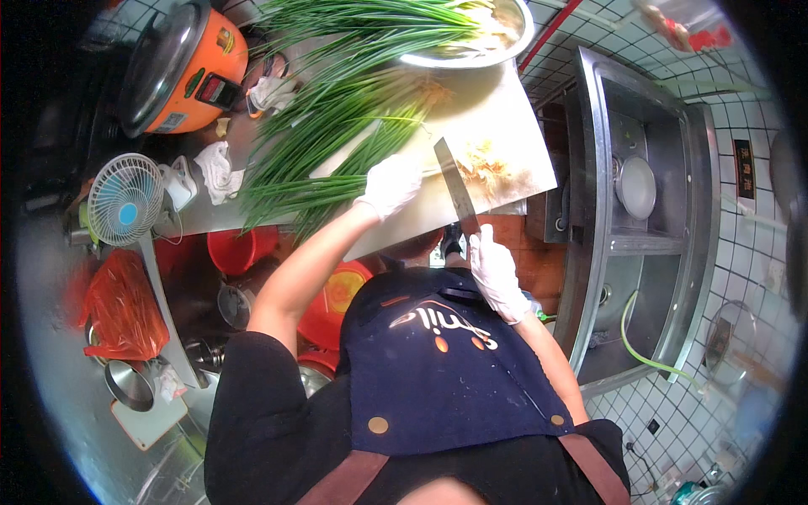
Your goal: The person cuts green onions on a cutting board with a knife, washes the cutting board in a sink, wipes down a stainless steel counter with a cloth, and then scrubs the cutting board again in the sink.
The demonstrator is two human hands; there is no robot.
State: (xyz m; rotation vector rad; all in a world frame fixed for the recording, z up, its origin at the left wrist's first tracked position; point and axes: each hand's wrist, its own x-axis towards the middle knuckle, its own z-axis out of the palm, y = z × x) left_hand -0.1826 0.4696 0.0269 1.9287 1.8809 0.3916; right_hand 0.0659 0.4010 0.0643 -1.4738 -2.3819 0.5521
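My left hand [392, 183], in a white glove, is closed around a bunch of green onions [315, 191] near their pale ends. My right hand [495, 268], gloved too, grips the handle of a cleaver [456, 183]. Its blade lies across the white cutting board [505, 120], just right of the held bunch's root ends. Trimmed roots [485, 165] are heaped on the board to the right of the blade. More green onions [353, 117] are spread over the board's left part, their leaves reaching past its edge.
A metal basin [527, 28] with more green onions stands at the board's far side. An orange rice cooker [208, 69], white cloths [219, 172] and a small fan [125, 199] are on the left. A steel double sink [615, 246] is on the right. Red buckets [243, 249] stand below the table.
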